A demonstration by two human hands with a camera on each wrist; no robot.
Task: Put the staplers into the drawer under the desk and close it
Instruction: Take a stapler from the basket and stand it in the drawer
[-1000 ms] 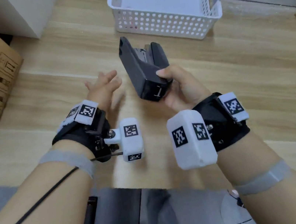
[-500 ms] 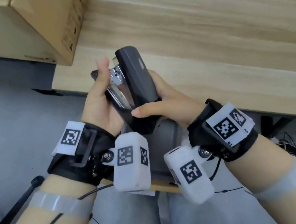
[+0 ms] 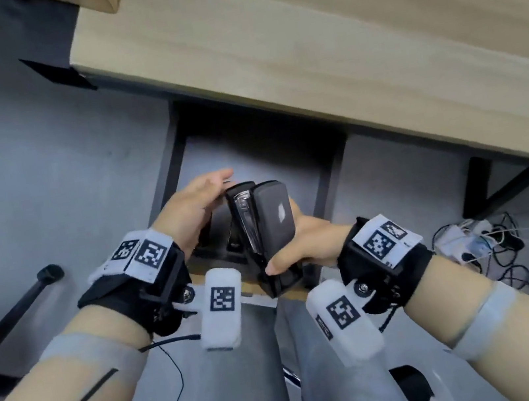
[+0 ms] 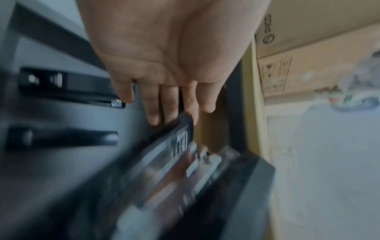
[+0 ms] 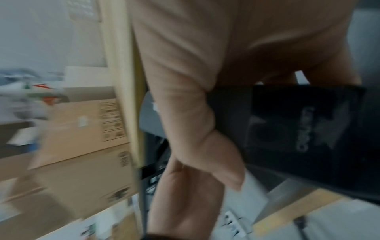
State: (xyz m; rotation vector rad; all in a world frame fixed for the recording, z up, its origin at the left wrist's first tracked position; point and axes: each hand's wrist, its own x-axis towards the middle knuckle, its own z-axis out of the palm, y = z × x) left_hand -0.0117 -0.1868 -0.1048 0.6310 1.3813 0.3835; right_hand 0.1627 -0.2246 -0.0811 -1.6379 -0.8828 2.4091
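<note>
Head view: both hands hold stapler (image 3: 272, 223) over open drawer (image 3: 249, 154).

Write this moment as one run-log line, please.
stage: lowering stapler into open drawer | right hand: grips stapler | left hand: straight fingers touch stapler | drawer: not closed

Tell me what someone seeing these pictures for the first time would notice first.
A big black stapler, gaping open with its metal magazine showing, is held upright between both hands over an open drawer below the wooden desk edge. The right hand grips its body; the left hand lays straight fingers against its base. A cable tangle lies on the floor, right.
</note>
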